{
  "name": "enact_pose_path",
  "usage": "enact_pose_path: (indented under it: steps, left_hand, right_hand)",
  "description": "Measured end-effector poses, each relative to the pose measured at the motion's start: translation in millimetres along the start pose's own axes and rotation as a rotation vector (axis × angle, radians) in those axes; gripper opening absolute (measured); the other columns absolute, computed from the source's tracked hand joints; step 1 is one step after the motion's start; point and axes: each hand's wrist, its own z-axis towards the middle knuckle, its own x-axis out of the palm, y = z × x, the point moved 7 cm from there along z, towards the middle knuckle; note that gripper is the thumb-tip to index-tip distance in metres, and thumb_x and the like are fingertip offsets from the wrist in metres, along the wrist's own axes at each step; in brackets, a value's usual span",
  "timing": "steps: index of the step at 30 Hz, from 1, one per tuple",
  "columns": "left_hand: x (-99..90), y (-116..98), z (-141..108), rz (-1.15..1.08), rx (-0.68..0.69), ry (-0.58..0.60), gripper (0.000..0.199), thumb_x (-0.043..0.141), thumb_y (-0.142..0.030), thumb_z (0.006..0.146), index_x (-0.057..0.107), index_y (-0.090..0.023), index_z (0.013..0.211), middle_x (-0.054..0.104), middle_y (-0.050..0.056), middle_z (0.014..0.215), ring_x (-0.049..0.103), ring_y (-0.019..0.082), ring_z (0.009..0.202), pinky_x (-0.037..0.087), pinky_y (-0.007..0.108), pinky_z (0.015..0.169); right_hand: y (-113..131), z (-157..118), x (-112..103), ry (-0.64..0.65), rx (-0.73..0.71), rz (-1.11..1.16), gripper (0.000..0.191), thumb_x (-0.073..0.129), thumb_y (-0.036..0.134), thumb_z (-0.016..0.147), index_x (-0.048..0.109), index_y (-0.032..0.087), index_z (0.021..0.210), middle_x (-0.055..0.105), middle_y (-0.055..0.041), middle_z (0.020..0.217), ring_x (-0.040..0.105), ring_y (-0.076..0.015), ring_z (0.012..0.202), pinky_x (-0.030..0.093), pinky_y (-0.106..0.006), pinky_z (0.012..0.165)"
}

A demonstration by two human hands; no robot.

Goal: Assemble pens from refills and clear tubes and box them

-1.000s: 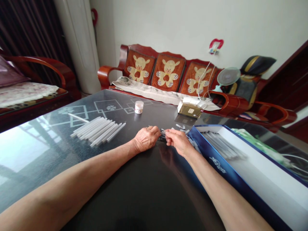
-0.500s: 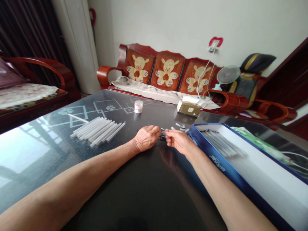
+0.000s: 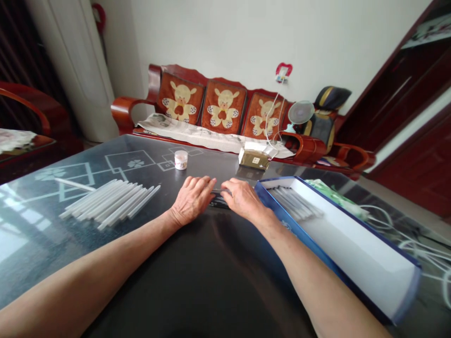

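Observation:
My left hand (image 3: 193, 199) is palm down over the dark table, fingers stretched out and lying close together. Its fingertips reach the left end of a few slim dark sticks (image 3: 219, 201), whose kind I cannot make out. From the other side my right hand (image 3: 243, 198) bends its fingers over the right end of these sticks, the thumb and fingertips drawn together. What is pinched there is mostly hidden. To the left lies a row of slim whitish pen-like tubes (image 3: 112, 199). Similar tubes with dark parts inside (image 3: 294, 203) lie in the blue box.
The open blue box (image 3: 359, 253) with a white inside stands beside my right forearm. Behind the hands are a small round tub (image 3: 181, 160) and a tissue box (image 3: 253, 158). A green-white bag (image 3: 336, 199) and white cables (image 3: 423, 253) lie beyond the box.
The view has turned to the right. My left hand has gone from a closed grip to stretched fingers. The right hand has turned palm down over the sticks.

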Motion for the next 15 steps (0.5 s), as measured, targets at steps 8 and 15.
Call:
enact_pose_path:
  steps: [8, 15]
  left_hand:
    - [-2.3, 4.8, 0.9, -0.087, -0.079, -0.032, 0.046, 0.045, -0.020, 0.089, 0.047, -0.020, 0.135, 0.047, 0.016, 0.139, 0.045, 0.031, 0.123, 0.037, 0.048, 0.099]
    - [8.9, 27.0, -5.7, -0.145, -0.263, -0.068, 0.038, 0.043, -0.019, 0.087, 0.055, -0.016, 0.123, 0.057, 0.014, 0.122, 0.053, 0.027, 0.106, 0.045, 0.044, 0.091]
  right_hand:
    - [-161.8, -51.7, -108.1, -0.083, 0.549, -0.414, 0.022, 0.060, 0.029, 0.076, 0.078, 0.020, 0.087, 0.068, -0.0097, 0.086, 0.061, -0.0212, 0.075, 0.043, -0.030, 0.068]
    - [-259.4, -118.4, -96.2, 0.078, 0.881, -0.371, 0.016, 0.062, 0.013, 0.063, 0.070, 0.015, 0.049, 0.064, -0.0135, 0.057, 0.058, -0.0213, 0.056, 0.038, -0.032, 0.056]
